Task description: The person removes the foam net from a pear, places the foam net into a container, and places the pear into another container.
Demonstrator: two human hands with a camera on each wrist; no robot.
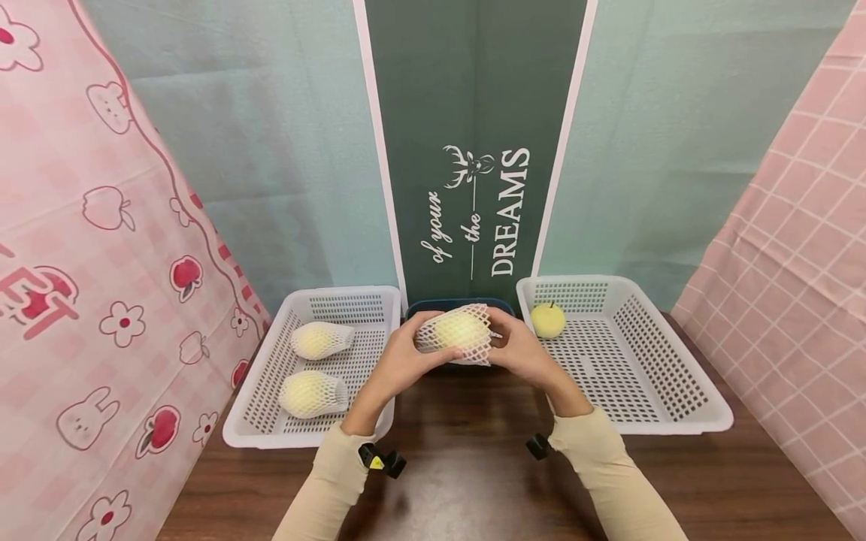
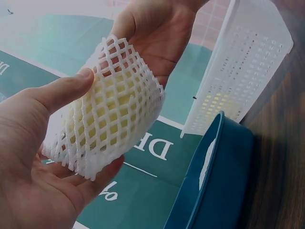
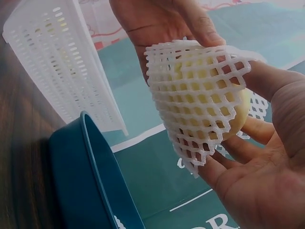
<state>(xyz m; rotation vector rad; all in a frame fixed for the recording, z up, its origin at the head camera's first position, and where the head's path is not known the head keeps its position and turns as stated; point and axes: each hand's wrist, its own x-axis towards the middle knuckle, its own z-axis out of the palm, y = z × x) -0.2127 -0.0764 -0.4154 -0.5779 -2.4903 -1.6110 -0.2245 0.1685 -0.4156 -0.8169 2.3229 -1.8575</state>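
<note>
A pale yellow apple point(image 1: 460, 328) sits inside a white foam net point(image 3: 190, 95), held up between both hands over the blue bin. My left hand point(image 1: 404, 353) grips the netted apple from the left, its thumb point(image 2: 71, 88) lying across the mesh. At the net's open end, my right hand point(image 1: 524, 351) holds the mesh edge, with fingers point(image 3: 238, 148) below and the thumb at the upper edge. Part of the apple's bare skin shows at that end in the right wrist view.
Two netted apples point(image 1: 311, 394) lie in the white basket point(image 1: 237, 406) on the left. One bare apple point(image 1: 548, 321) sits in the right white basket point(image 1: 704, 406). The blue bin point(image 2: 228, 167), with white material inside, stands between the baskets on the brown table point(image 1: 460, 481).
</note>
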